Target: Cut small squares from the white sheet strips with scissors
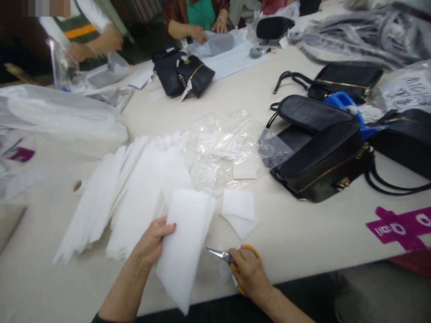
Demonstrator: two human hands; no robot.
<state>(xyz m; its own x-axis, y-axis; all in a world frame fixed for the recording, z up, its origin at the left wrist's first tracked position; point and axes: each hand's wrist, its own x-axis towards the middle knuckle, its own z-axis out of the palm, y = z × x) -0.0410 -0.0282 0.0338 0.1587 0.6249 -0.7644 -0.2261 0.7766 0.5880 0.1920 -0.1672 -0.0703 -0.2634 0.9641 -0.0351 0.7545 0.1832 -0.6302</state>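
Note:
My left hand [153, 240] pinches a folded white foam sheet [185, 233], thumb on its face, near the table's front edge. Just right of the sheet, my right hand [249, 271] is closed on scissors [218, 253] with yellow handles; their blades point left at the sheet's edge without visibly touching it. Stacks of white foam strips [138, 202] lie behind and left of my left hand. Small white foam squares [238, 205] rest beyond the scissors, and crumpled clear plastic [222, 143] lies behind them.
Black bags [323, 157] and a blue tape dispenser [346, 105] stand at the right. More black bags [183, 74] lie farther back. A tape roll [78, 186] is at the left, a purple label [400, 229] at the right edge. Two people work across the table [303, 233].

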